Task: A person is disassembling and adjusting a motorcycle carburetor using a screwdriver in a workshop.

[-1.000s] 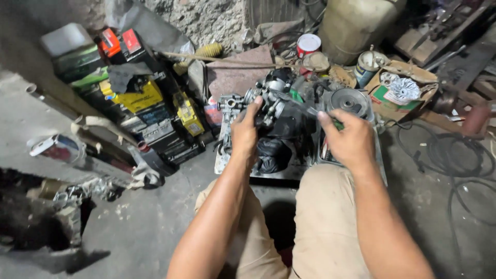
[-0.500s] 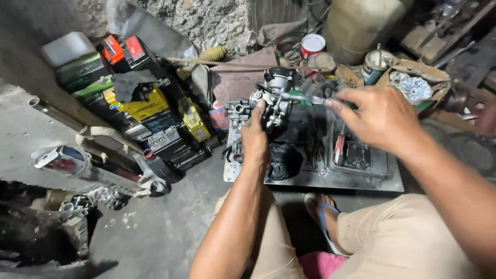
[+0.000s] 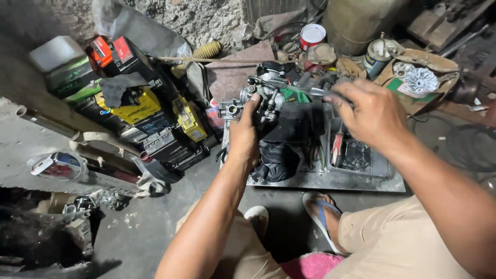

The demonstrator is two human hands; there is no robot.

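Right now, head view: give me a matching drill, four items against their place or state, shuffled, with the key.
Things:
1. carburetor
2. screwdriver
3. red-topped can
4. blue-strapped sandal

Place or state:
A. on the floor, below the metal tray
B. gripped in the left hand
C. far side, near the wall
D. held in the right hand, tip toward the metal part

Pairs: 1-B, 2-D, 3-C, 4-A
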